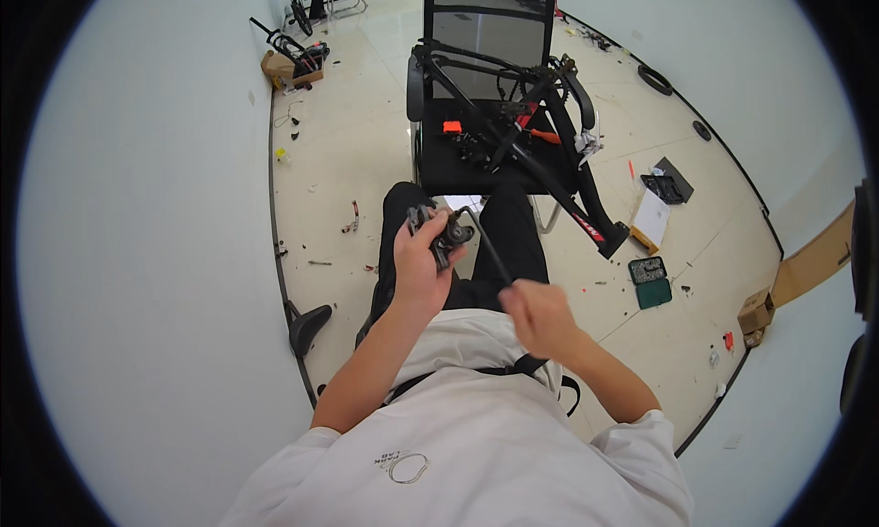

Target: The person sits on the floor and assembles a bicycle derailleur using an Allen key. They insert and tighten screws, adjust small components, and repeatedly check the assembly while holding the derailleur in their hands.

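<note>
My left hand is closed around a dark metal bicycle part with a rounded end, held above my lap. Its exact kind is hard to make out. From the rounded end a thin black L-shaped hex key slants down to my right hand. That hand is closed in a fist on the key's long arm, and is slightly blurred. The key's short bent end meets the part; its tip is hidden. Just beyond my knees, a black bicycle frame leans across a black mesh-backed chair.
An orange-red piece lies on the chair seat. On the floor at right are a green tool case, a white-topped box and a tyre. A saddle lies by the left wall. Small parts are scattered about.
</note>
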Motion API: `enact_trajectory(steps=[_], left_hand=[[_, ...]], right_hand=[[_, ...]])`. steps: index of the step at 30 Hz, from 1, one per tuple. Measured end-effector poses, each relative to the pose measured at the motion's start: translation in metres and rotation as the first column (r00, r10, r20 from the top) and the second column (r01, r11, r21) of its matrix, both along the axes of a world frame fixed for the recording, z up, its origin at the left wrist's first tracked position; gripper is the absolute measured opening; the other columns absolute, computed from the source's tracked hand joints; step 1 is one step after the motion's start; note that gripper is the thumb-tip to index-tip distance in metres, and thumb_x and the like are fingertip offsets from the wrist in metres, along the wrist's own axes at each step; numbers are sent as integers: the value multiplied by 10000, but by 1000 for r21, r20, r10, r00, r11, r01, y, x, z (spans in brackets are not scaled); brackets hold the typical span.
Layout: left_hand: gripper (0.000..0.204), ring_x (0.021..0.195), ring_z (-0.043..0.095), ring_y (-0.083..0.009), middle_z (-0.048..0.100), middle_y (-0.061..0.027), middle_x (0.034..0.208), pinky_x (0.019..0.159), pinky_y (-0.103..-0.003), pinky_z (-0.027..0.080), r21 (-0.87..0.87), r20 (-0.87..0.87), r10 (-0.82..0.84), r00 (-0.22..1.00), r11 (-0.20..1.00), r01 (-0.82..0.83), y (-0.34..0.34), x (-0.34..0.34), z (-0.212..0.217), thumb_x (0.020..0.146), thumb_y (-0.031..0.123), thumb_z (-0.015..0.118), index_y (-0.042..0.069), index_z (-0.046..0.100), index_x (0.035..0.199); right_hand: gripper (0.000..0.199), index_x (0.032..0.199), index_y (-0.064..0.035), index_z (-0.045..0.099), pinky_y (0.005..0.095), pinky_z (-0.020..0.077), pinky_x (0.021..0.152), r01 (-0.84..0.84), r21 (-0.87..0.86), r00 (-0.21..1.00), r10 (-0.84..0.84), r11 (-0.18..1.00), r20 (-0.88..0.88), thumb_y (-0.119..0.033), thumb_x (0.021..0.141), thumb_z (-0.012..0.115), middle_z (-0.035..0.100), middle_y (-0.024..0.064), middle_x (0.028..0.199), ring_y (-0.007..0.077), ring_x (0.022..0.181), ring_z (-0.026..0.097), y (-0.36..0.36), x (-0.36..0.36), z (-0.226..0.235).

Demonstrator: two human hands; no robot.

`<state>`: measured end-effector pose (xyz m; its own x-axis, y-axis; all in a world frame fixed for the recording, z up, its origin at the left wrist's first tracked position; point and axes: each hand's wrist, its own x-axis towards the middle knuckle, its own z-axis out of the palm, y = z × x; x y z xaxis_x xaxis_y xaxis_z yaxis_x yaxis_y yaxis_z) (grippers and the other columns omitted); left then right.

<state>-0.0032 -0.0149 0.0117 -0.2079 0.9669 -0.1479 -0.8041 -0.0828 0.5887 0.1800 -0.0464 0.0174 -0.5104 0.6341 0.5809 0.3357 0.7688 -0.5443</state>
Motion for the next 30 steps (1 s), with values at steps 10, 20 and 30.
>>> enact_trajectory(steps=[10,20,30], left_hand=[[153,718,590,-120,614,-48,852,555,-273,475,-159,-243,-331,912,941,299,-1,-5,-6,963,196,550,52,573,917],[265,703,551,-125,603,-43,869,549,-293,438,53,-109,-442,890,892,449,-22,13,-38,1016,323,491,86,590,950],[234,596,517,-126,586,-102,805,446,-249,362,-115,-217,-466,858,885,452,3,-6,-2,974,248,564,29,551,893]], right_hand=[[451,577,-94,487,261,367,426,-272,448,784,-75,851,617,-396,804,733,450,1,577,142,476,482,-4,-5,66],[175,723,-68,578,380,465,527,-540,145,644,297,829,705,-225,750,651,567,67,647,248,594,600,58,-98,106],[210,789,29,570,294,414,572,-156,-172,976,178,973,125,-136,835,449,543,64,644,136,597,498,174,-25,74]])
